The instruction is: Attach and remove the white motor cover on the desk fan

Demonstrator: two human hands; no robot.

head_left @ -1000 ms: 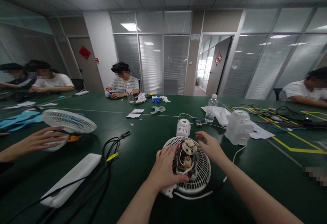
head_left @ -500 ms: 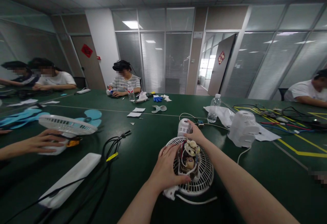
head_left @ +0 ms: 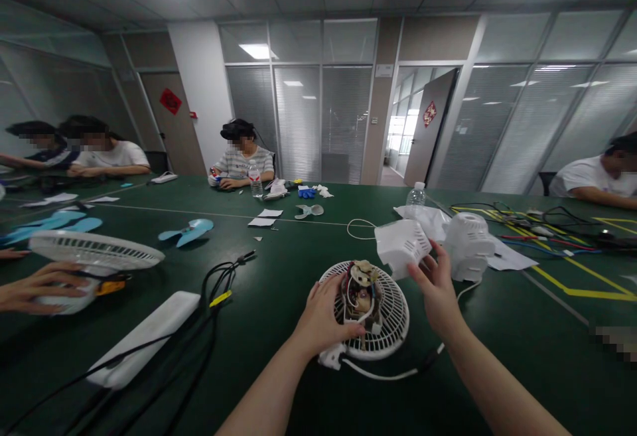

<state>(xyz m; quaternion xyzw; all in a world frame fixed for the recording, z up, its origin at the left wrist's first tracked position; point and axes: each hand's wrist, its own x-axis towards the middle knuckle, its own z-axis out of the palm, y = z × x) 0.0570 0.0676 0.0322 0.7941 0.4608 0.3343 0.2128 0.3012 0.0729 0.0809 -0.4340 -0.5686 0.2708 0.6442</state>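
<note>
toward the near side of the dark green, flat surface (head_left: 298, 250), well apart from its far edge, my left hand (head_left: 326, 310) spreads wide, thumb and fingers arched around the exposed tan-and-metal motor (head_left: 363, 296) on the round white slatted plastic grille (head_left: 397, 330); how hard it presses, i can't tell. my right hand (head_left: 440, 290) pinches one side of a boxy white vented plastic cover (head_left: 399, 243), tilted in the air. a loose pinch could drop it onto the motor's thin wires (they look easy to snag), and slack left fingers could let the grille slide.
</note>
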